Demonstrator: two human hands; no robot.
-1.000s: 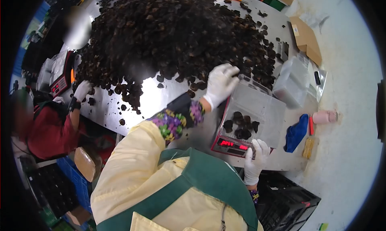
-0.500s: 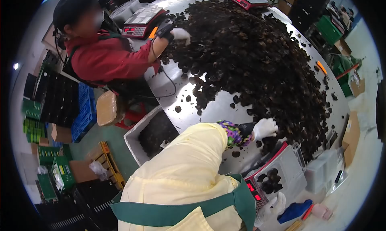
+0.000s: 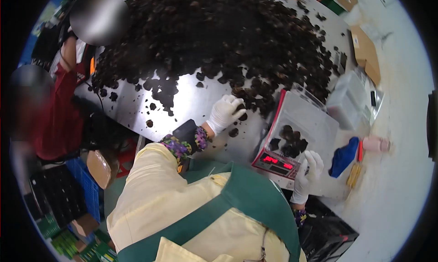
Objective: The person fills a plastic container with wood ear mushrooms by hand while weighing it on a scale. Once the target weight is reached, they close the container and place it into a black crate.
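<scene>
My left hand [image 3: 223, 114], in a white glove, reaches to the near edge of a large heap of dark, curled pieces that look like dried mushrooms [image 3: 205, 38]. Its fingers bend around one dark mushroom [image 3: 242, 110]. Beside the front right corner of a red-edged digital scale [image 3: 315, 114] is my right hand [image 3: 308, 175], also gloved, with fingers half bent and thumb apart. Whether anything small lies in that palm is hard to see. Several mushrooms [image 3: 290, 142] rest together on the scale's pale pan, near its lit red display [image 3: 278, 163].
Clear plastic boxes [image 3: 349, 100] and a cardboard piece [image 3: 366, 52] stand right of the scale. A blue cloth [image 3: 344, 157] and a pink roll-shaped item [image 3: 376, 144] lie nearby. At left, a co-worker in a red sleeve [image 3: 59, 116] is by the metal table [image 3: 127, 108].
My view has swung down and to the right, so the heap and co-worker sit differently in frame. My left hand's fingers now bend around a mushroom; my right hand stays beside the scale.
</scene>
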